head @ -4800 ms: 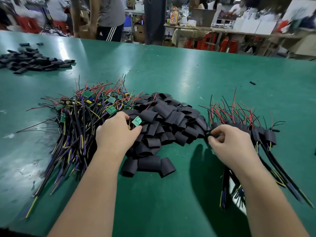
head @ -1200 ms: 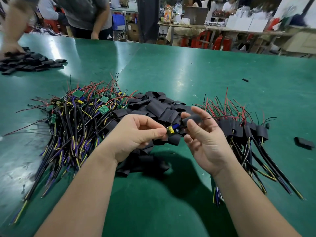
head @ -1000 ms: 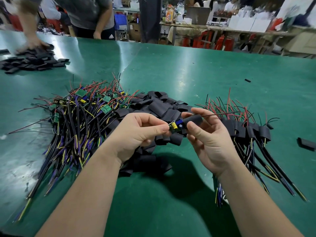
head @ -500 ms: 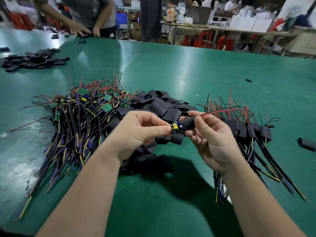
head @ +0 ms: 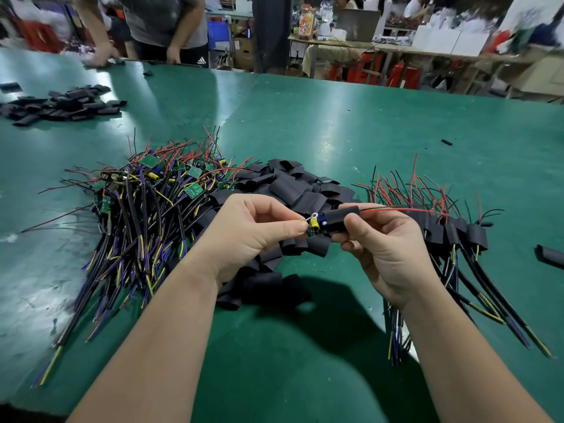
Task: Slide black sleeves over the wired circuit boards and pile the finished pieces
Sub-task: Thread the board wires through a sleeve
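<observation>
Pinching the exposed end of a wired circuit board between thumb and forefinger, the left hand steadies it at centre frame, just above the green surface. The right hand grips a black sleeve that sits partly over the board, thumb on top and fingers curled beneath. The opposed grips appear meant to let one hand brace the board as the other draws the sleeve along it. A red lead runs out of the sleeve's far end toward the right, a sign the wires were threaded through first. The work seems laid out to flow across the frame: unsleeved boards are heaped at left, loose sleeves are piled in the middle within reach of both hands, and finished pieces are fanned at right beside the right hand. A second heap of sleeves lies at upper left, near another person standing at the far edge.
</observation>
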### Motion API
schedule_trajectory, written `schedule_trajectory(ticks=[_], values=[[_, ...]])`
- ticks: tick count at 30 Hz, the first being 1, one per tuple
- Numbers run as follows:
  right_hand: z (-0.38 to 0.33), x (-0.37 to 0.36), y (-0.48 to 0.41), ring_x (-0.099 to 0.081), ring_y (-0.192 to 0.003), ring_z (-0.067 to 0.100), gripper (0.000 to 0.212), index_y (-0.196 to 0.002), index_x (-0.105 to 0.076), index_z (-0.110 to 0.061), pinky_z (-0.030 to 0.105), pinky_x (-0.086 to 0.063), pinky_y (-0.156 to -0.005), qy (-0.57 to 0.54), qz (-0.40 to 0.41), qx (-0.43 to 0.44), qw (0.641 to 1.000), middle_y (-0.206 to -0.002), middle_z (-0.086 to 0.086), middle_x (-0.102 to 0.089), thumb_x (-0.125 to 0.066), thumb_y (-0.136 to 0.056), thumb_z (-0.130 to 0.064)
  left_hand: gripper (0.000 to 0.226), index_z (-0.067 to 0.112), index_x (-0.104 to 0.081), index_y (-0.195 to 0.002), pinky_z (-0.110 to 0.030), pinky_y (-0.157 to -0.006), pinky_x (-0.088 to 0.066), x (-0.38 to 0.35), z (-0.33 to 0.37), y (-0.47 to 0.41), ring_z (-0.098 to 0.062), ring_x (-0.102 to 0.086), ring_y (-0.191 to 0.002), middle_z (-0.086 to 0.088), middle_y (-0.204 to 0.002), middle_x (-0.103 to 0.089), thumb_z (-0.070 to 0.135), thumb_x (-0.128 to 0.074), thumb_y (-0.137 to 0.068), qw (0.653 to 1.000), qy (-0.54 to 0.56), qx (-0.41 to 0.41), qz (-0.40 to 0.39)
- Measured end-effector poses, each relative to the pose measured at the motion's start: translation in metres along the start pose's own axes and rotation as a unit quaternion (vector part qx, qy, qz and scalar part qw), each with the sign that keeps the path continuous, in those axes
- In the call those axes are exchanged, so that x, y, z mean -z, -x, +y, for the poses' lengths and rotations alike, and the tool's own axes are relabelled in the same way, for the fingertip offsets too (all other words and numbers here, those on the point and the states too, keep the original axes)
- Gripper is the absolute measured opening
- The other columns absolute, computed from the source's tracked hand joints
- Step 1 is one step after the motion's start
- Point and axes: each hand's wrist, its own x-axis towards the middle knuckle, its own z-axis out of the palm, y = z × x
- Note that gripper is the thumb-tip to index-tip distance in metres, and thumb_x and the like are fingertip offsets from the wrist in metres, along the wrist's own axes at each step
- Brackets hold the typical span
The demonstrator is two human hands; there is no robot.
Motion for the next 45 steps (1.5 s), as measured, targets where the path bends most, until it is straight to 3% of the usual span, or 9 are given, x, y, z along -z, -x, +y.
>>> schedule_trajectory(ticks=[4, 9, 18, 24, 30, 34, 36, 41, 45], values=[[0.002, 0.0, -0.001, -0.068, -0.056, 0.018, 0.025, -0.079, -0.072, -0.009, 0.018, -0.05, -0.048, 0.019, 0.016, 0.008, 1.0, -0.07, 0.009, -0.072, -0.075, -0.056, -0.018, 0.014, 0.018, -0.076, -0.068, -0.023, -0.052, -0.03, -0.001, -0.001, 0.0, -0.021, -0.045, -0.065, -0.003, -0.065, -0.071, 0.026, -0.079, -0.058, 1.0, -0.009, -0.013, 0.001], [0.009, -0.004, 0.001, -0.07, -0.063, 0.022, 0.029, -0.083, -0.073, -0.009, 0.02, -0.053, -0.052, 0.027, 0.005, -0.01, 1.0, -0.075, 0.01, -0.073, -0.076, -0.055, -0.018, 0.009, 0.01, -0.071, -0.068, -0.014, -0.055, -0.047, -0.004, -0.001, 0.0, -0.007, -0.063, -0.058, -0.001, -0.065, -0.072, 0.014, -0.076, -0.062, 0.999, -0.001, -0.054, -0.007], [0.01, -0.006, 0.001, -0.07, -0.073, 0.014, 0.027, -0.077, -0.078, -0.014, 0.02, -0.054, -0.058, -0.007, -0.006, -0.016, 1.0, -0.088, 0.002, -0.075, -0.075, -0.057, -0.031, 0.015, 0.007, -0.068, -0.067, -0.011, -0.053, -0.045, -0.005, 0.0, 0.001, -0.004, -0.061, -0.052, 0.001, -0.059, -0.069, -0.007, -0.072, -0.073, 0.998, -0.013, -0.067, -0.016], [0.014, -0.01, 0.003, -0.071, -0.081, 0.024, 0.032, -0.083, -0.079, -0.017, 0.035, -0.057, -0.07, 0.05, -0.014, -0.016, 0.999, -0.096, 0.005, -0.075, -0.067, -0.067, -0.043, 0.025, 0.014, -0.069, -0.063, -0.018, -0.06, -0.05, -0.006, -0.001, 0.0, -0.009, -0.063, -0.059, -0.002, -0.063, -0.07, -0.009, -0.073, -0.073, 0.997, -0.034, -0.067, -0.004], [0.015, -0.013, 0.004, -0.07, -0.069, 0.018, 0.034, -0.091, -0.077, -0.02, 0.022, -0.053, -0.063, 0.002, -0.021, -0.03, 0.999, -0.084, 0.007, -0.074, -0.074, -0.06, -0.033, 0.022, 0.012, -0.061, -0.067, -0.017, -0.054, -0.047, -0.006, -0.003, -0.002, -0.011, -0.059, -0.056, 0.0, -0.061, -0.066, -0.004, -0.075, -0.073, 0.997, -0.037, -0.055, 0.025], [0.015, -0.016, 0.004, -0.068, -0.073, 0.021, 0.039, -0.098, -0.073, -0.017, 0.03, -0.057, -0.076, -0.023, -0.006, -0.042, 0.999, -0.082, 0.01, -0.07, -0.073, -0.06, -0.013, 0.024, 0.013, -0.055, -0.076, -0.018, -0.045, -0.043, -0.007, -0.002, -0.001, -0.011, -0.056, -0.049, 0.001, -0.06, -0.064, 0.005, -0.077, -0.073, 0.999, -0.024, -0.022, 0.019], [0.008, -0.014, 0.001, -0.069, -0.071, 0.019, 0.044, -0.105, -0.067, -0.015, 0.027, -0.059, -0.068, -0.075, 0.02, -0.054, 0.996, -0.084, 0.008, -0.069, -0.068, -0.062, -0.006, 0.026, 0.014, -0.056, -0.084, -0.02, -0.045, -0.047, -0.005, 0.001, 0.0, -0.013, -0.06, -0.049, -0.003, -0.065, -0.069, 0.02, -0.077, -0.071, 1.0, -0.007, -0.003, 0.016], [-0.022, 0.017, -0.007, -0.064, -0.05, 0.01, 0.028, -0.092, -0.055, -0.01, 0.013, -0.045, -0.043, -0.059, 0.143, 0.038, 0.987, -0.065, 0.002, -0.069, -0.07, -0.069, -0.003, 0.011, 0.015, -0.058, -0.083, -0.018, -0.049, -0.049, 0.027, 0.005, -0.012, -0.011, -0.064, -0.058, -0.003, -0.072, -0.072, 0.014, -0.058, -0.093, 0.949, 0.12, -0.045, 0.288], [-0.03, 0.053, -0.012, -0.059, -0.054, 0.01, 0.018, -0.093, -0.067, -0.018, 0.029, -0.052, -0.058, 0.297, 0.281, 0.152, 0.9, -0.067, -0.003, -0.068, -0.074, -0.076, -0.013, 0.013, 0.021, -0.066, -0.094, -0.032, -0.075, -0.053, 0.057, -0.012, -0.014, -0.018, -0.062, -0.082, -0.004, -0.095, -0.07, 0.014, -0.057, -0.088, 0.875, -0.219, 0.005, 0.432]])
